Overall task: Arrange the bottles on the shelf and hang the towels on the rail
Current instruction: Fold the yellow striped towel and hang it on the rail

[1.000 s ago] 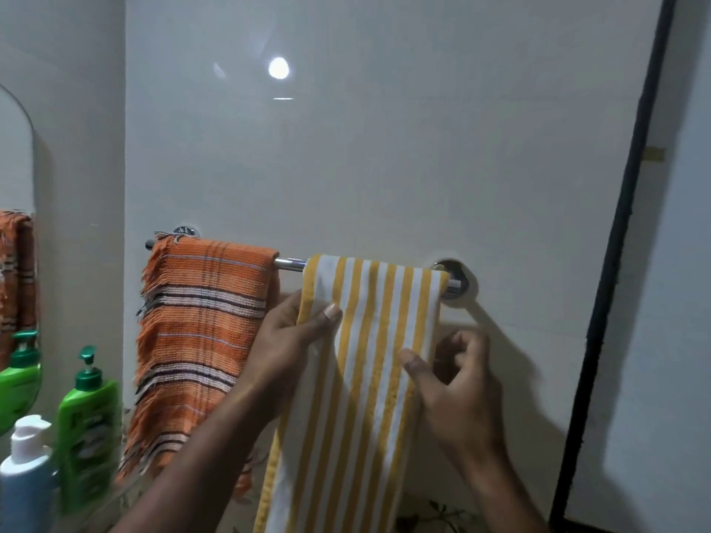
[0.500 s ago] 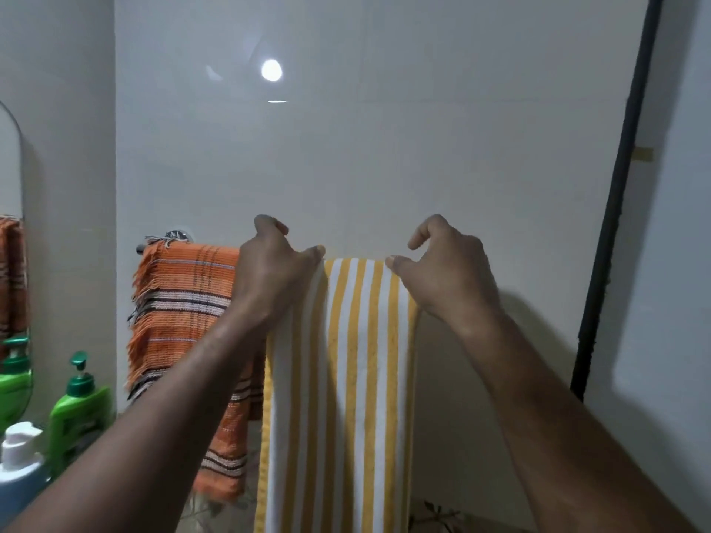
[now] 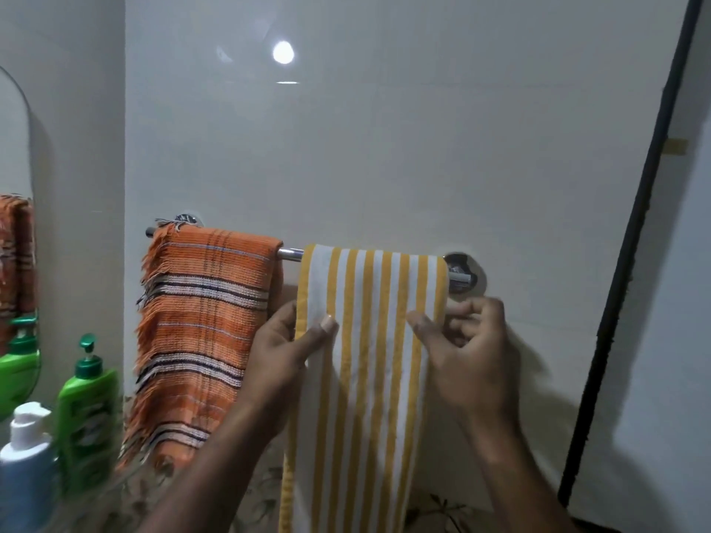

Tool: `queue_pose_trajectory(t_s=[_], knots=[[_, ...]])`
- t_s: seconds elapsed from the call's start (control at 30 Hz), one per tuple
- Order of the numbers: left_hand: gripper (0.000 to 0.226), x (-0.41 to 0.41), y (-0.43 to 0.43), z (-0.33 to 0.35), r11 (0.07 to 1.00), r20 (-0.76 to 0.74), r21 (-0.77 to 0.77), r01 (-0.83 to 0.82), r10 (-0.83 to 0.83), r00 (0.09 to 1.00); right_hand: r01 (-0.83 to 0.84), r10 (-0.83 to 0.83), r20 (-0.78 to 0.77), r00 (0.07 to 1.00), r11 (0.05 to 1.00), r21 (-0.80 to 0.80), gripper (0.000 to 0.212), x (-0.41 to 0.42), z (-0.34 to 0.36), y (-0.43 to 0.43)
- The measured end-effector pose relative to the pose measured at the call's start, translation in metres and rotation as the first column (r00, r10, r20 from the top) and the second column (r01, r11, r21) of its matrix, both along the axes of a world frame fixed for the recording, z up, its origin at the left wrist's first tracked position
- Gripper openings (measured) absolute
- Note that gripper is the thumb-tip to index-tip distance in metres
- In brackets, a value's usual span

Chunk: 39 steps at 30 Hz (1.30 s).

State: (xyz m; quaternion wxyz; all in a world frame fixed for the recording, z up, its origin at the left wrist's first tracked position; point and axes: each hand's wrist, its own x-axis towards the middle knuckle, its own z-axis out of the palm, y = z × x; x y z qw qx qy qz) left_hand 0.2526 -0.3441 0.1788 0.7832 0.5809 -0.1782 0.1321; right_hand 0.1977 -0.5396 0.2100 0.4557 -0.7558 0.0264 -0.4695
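Low and left of the rail (image 3: 290, 254), a blue bottle (image 3: 23, 475) and a green pump bottle (image 3: 86, 413) are standing. Just under the rail, the left hand (image 3: 284, 352) and right hand (image 3: 473, 359) are pinching the edges of the yellow-striped towel (image 3: 369, 340), which is draping over the rail beside the orange towel (image 3: 204, 321).

glossy white wall (image 3: 384, 148) with a round light glare (image 3: 283, 52) up top, mirror edge (image 3: 13, 148) far left, black vertical strip (image 3: 650, 167) down the right with a yellowish tab (image 3: 676, 145) beside it, floral tile band (image 3: 442, 509) along the bottom
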Motion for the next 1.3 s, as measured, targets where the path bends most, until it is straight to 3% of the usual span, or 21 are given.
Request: queue_pose_trajectory(t_s=[0.07,0.13,0.27,0.37,0.43,0.5,0.53,0.67,0.77,0.83,1.0,1.13,1.3], knots=[[0.022,0.001,0.002,0.012,0.999,0.039,0.032,-0.01,0.008,0.999,-0.137,0.143,-0.041,0.989,0.983,0.121,0.044,0.005,-0.013,-0.001],[0.021,0.002,0.003,0.024,0.999,0.091,0.021,-0.028,0.026,0.996,-0.138,0.138,0.011,0.99,0.98,0.14,0.043,0.007,-0.009,-0.001],[0.018,0.001,0.003,0.043,0.997,0.201,-0.01,-0.075,0.075,0.977,-0.05,0.056,0.186,0.981,0.998,-0.032,0.035,-0.001,0.024,0.003],[0.013,0.005,0.005,0.06,0.988,0.238,0.043,-0.15,0.136,0.962,0.021,0.012,0.181,0.983,0.983,-0.182,0.029,0.003,0.055,0.004],[0.006,0.014,0.008,0.072,0.931,0.27,0.156,-0.331,0.282,0.921,0.036,-0.016,0.085,0.996,0.972,-0.234,0.031,0.008,0.074,-0.001],[0.027,0.023,0.007,0.077,0.81,0.289,0.317,-0.493,0.413,0.864,0.08,-0.083,0.002,0.997,0.958,-0.277,0.036,0.016,0.081,-0.008],[0.04,0.025,0.004,0.074,0.795,0.278,0.33,-0.51,0.434,0.857,0.125,-0.131,-0.001,0.991,0.948,-0.292,0.037,0.017,0.076,-0.01],[0.044,0.023,0.002,0.05,0.875,0.262,0.172,-0.453,0.403,0.877,0.241,-0.199,0.189,0.962,0.943,-0.231,0.041,0.004,0.029,-0.005],[0.043,0.022,0.004,0.037,0.944,0.204,0.058,-0.326,0.308,0.929,0.033,-0.033,0.001,0.999,0.995,-0.093,0.039,0.006,-0.009,-0.001],[0.045,0.019,0.006,0.026,0.961,0.165,0.061,-0.271,0.258,0.952,-0.122,0.119,-0.122,0.985,0.992,-0.014,0.03,0.009,-0.029,0.002],[0.035,0.013,0.009,-0.008,0.997,-0.027,0.067,-0.027,0.029,0.999,-0.185,0.183,-0.116,0.976,0.983,-0.008,0.011,0.016,-0.032,-0.001],[0.026,0.006,0.007,0.005,1.0,0.058,-0.001,-0.008,0.008,0.998,-0.196,0.197,-0.042,0.98,0.98,0.012,0.005,0.018,-0.008,-0.002],[0.022,0.004,-0.002,0.051,0.999,0.196,-0.011,-0.044,0.045,0.98,-0.091,0.093,0.091,0.991,0.996,-0.024,0.04,0.021,0.041,-0.002]])
